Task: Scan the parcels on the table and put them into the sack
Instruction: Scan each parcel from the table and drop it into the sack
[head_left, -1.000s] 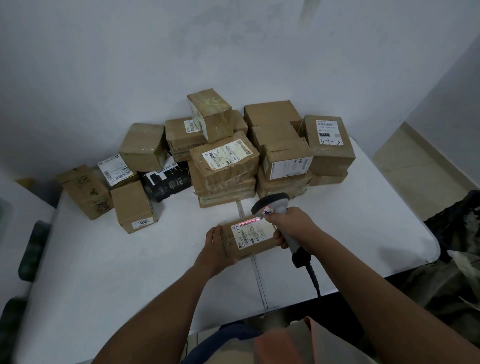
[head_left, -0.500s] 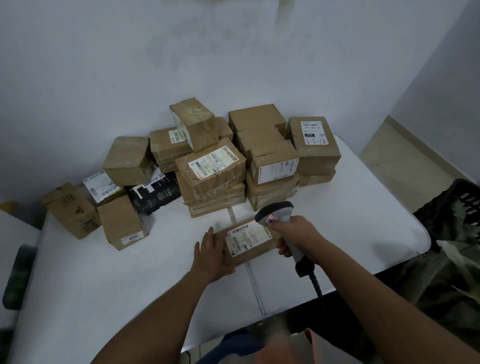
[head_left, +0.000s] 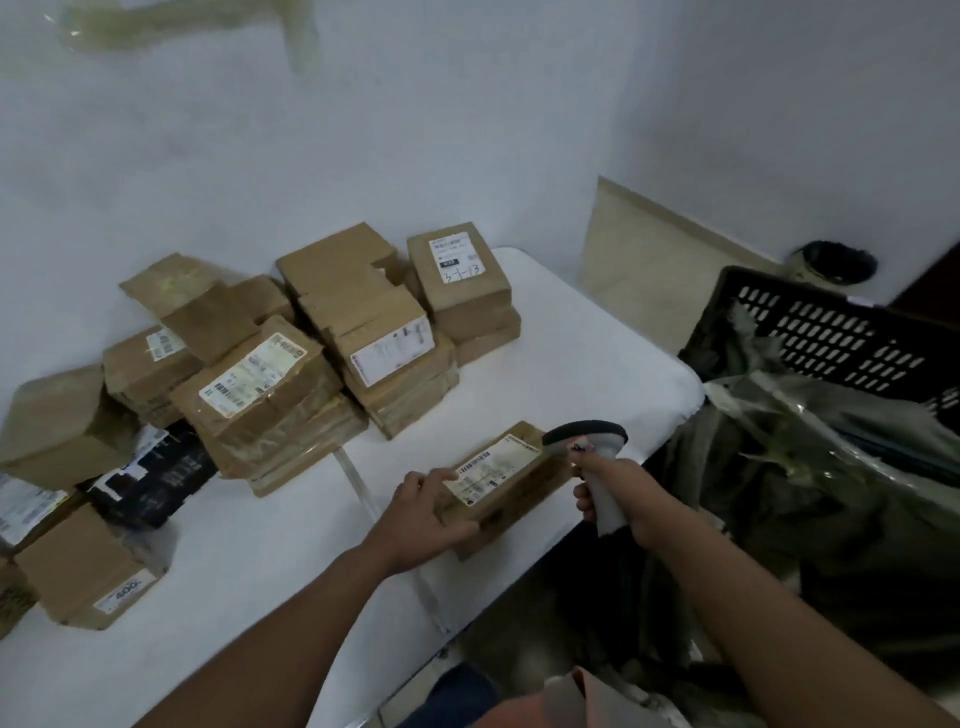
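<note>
A flat cardboard parcel (head_left: 506, 480) with a white label on top lies near the right edge of the white table (head_left: 597, 358), close to the near side. The left hand (head_left: 426, 512) grips its left end, fingers curled over the top face and thumb along the near side; whether the box rests on the table or is lifted slightly cannot be told. The right hand (head_left: 621, 496) is wrapped around the grey handle of a barcode scanner (head_left: 589, 454), whose dark head sits just above the parcel's far right corner, at the edge of the label. So the parcel lies between the two hands, the left one on it and the right one just beside it with the scanner.

Farther back and to the left, a pile of parcels (head_left: 322, 358) stands against the wall: brown boxes stacked a few high, several with white labels, one at the right end marked with handwritten numbers (head_left: 460, 270). A black box (head_left: 156, 475) lies at the left, and nearer, at the left edge, a brown box (head_left: 88, 582) with a label reading 400.

To the right of the table, below its edge, a dark green sack (head_left: 810, 493) gapes open, with clear plastic over part of it. Behind it stands a black slotted crate (head_left: 836, 332).
</note>
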